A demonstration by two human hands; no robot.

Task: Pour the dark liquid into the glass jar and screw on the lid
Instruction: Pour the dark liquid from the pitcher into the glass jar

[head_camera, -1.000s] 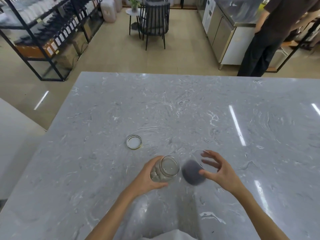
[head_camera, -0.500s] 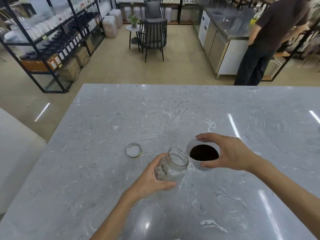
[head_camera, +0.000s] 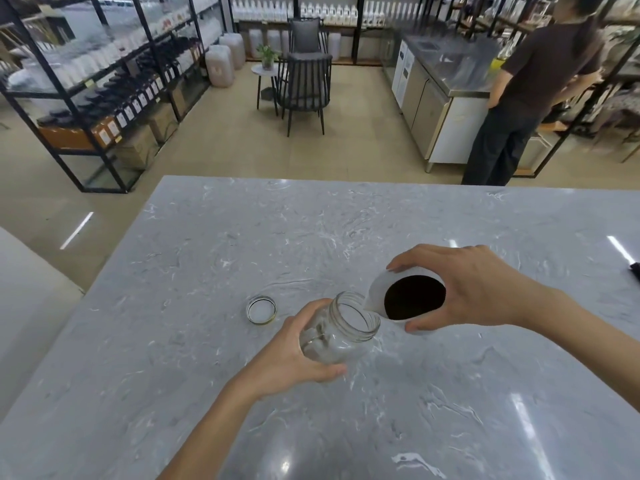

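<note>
Left hand (head_camera: 294, 355) wraps the clear glass jar (head_camera: 341, 329), mouth tilted right, on grey marble table (head_camera: 207, 271). I see right hand (head_camera: 460, 289) clasping the white cup (head_camera: 375, 294) of dark liquid (head_camera: 415, 301), lip seemingly touching jar rim. Round lid (head_camera: 261, 309) lies just left, apart.

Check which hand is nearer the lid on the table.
Left. The left hand grips the jar just right of the lid. The right hand holds the cup beyond the jar, farther away.
</note>
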